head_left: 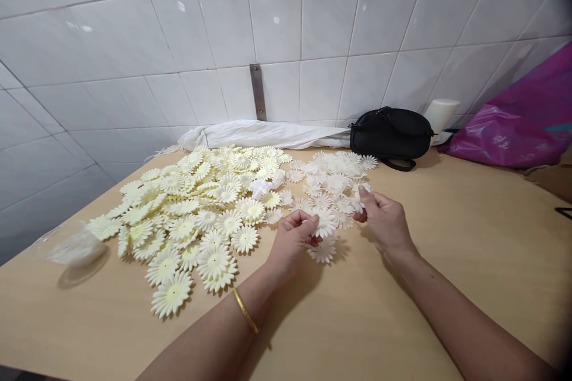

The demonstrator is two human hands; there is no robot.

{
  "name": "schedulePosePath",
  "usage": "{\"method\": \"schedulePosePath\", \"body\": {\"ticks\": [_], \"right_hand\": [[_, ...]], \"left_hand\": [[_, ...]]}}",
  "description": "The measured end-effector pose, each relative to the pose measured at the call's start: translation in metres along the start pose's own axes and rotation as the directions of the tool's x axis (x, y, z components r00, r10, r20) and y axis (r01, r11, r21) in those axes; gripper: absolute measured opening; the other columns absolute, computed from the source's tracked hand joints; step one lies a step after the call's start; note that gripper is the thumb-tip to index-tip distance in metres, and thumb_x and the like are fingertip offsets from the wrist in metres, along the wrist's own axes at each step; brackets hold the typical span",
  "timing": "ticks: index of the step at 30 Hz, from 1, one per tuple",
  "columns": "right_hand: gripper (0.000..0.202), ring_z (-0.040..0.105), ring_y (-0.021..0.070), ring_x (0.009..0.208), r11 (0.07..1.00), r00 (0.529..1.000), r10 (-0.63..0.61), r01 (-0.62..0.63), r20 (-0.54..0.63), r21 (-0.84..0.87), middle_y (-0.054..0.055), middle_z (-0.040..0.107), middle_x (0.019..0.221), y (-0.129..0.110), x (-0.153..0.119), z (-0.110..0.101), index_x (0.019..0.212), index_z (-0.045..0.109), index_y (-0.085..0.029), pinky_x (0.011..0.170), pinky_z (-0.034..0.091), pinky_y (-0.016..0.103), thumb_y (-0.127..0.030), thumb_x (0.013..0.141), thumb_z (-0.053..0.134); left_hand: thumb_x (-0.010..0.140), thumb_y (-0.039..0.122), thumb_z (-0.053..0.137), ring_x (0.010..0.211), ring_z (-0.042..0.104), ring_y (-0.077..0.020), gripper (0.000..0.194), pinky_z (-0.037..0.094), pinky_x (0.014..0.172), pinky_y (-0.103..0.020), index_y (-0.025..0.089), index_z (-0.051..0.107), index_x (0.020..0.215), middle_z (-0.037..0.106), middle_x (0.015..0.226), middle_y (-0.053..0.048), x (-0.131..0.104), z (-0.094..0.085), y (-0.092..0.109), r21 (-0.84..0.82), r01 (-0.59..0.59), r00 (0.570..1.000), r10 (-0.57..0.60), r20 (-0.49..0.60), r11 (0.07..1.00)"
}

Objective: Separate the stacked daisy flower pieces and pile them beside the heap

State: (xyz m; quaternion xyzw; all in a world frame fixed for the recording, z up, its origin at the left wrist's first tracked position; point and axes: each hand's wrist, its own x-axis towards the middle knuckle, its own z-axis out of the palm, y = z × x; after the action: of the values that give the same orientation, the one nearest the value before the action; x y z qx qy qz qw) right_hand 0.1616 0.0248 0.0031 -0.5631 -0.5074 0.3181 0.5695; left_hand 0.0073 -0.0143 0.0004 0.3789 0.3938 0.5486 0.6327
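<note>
My left hand pinches a white artificial daisy between thumb and fingers, above the table. To its right, my right hand is closed with thumb against fingers on another small white petal piece, partly hidden by the fingers. One more white flower shows just below the left fingertips; whether the hand holds it too, I cannot tell. Behind both hands spreads a pile of white translucent flowers. A larger heap of pale yellow flowers lies to the left, several layers deep.
A clear bowl holding a plastic bag stands at the far left of the wooden table. Along the tiled wall lie a white cloth, a black pouch, a white cylinder and a purple plastic bag.
</note>
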Motion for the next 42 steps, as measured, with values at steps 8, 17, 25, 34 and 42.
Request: {"method": "schedulePosePath", "body": {"ticks": [8,17,25,34,42], "right_hand": [[0.033,0.042,0.0099,0.048,0.991,0.939,-0.053,0.090,0.339,-0.094,-0.001,0.049,0.054,0.005,0.002,-0.003,0.056,0.051,-0.017,0.049,0.036,0.024,-0.046,0.073,0.054],[0.027,0.053,0.0149,0.067,0.994,0.827,-0.064,0.101,0.559,-0.036,0.003,0.059,0.075,-0.009,-0.015,0.004,0.081,0.060,-0.017,0.060,0.040,0.026,-0.042,0.074,0.054],[0.027,0.046,0.0103,0.051,0.991,0.822,-0.001,-0.076,0.569,0.112,-0.002,0.051,0.056,-0.004,-0.019,0.009,0.062,0.051,-0.016,0.049,0.036,0.023,-0.041,0.070,0.058],[0.036,0.036,0.0063,0.043,0.996,0.861,-0.009,-0.036,0.509,0.078,-0.007,0.041,0.047,-0.005,-0.019,0.009,0.053,0.040,-0.017,0.041,0.027,0.020,-0.041,0.062,0.066],[0.034,0.047,0.0104,0.044,0.938,0.760,0.064,-0.268,0.647,0.222,-0.003,0.050,0.048,-0.010,-0.023,0.010,0.057,0.047,-0.016,0.045,0.035,0.023,-0.046,0.068,0.060]], "left_hand": [[0.053,0.010,0.066,0.045,0.050,-0.0086,0.022,0.035,0.048,-0.022,0.016,0.046,0.061,0.049,0.051,0.004,0.005,-0.003,-0.002,-0.051,0.020,0.996,-0.024,-0.083,0.999],[0.058,0.018,0.066,0.047,0.048,-0.0072,0.018,0.037,0.051,-0.022,0.015,0.049,0.059,0.051,0.053,0.002,0.002,-0.001,-0.004,0.030,-0.044,0.999,0.043,0.016,0.999],[0.056,0.015,0.066,0.048,0.053,-0.0099,0.025,0.040,0.051,-0.023,0.017,0.050,0.075,0.054,0.056,0.003,-0.002,0.003,-0.003,0.026,0.019,1.000,-0.019,-0.010,0.999],[0.064,0.031,0.066,0.056,0.053,-0.0091,0.022,0.041,0.059,-0.024,0.014,0.060,0.076,0.059,0.066,-0.003,-0.004,0.000,-0.003,0.007,0.040,0.981,-0.040,0.190,0.999],[0.065,0.025,0.065,0.052,0.051,-0.0090,0.017,0.040,0.056,-0.024,0.014,0.052,0.066,0.055,0.057,0.000,-0.004,0.002,-0.003,0.029,0.017,0.981,-0.023,0.194,0.999]]}}
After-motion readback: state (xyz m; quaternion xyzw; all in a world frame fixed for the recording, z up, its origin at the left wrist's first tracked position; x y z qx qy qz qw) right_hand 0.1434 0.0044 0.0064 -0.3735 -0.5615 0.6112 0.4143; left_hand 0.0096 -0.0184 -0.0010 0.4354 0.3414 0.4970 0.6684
